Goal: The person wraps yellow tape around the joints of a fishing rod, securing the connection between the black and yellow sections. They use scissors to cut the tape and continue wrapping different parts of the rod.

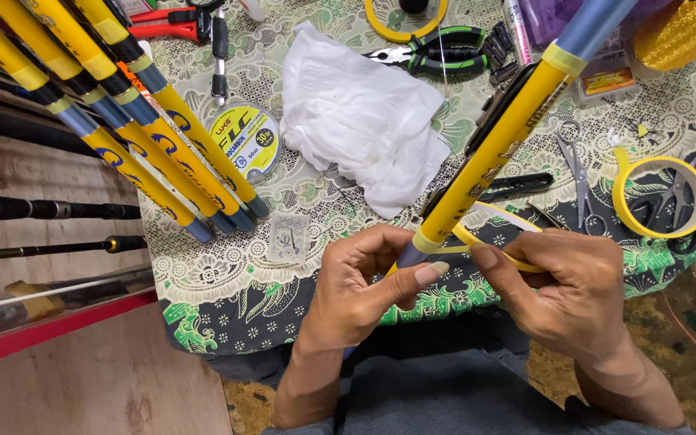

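Closest to me, my left hand (360, 286) is wrapped tight round the grey-blue end of a yellow rod (493, 145), thumb pressed across it. My right hand (569, 298) pinches a strip of yellow tape (493, 250) between thumb and forefinger, right at the rod's lower band. The rod slants up and away over the patterned cloth (227, 282). Beyond lie a white rag (364, 113), scissors (577, 173), a tape roll (658, 197) (right side), a line spool (245, 141) and more rods (134, 121).

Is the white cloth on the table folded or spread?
Neither neatly: the white cloth lies crumpled and loosely spread on the patterned tablecloth.
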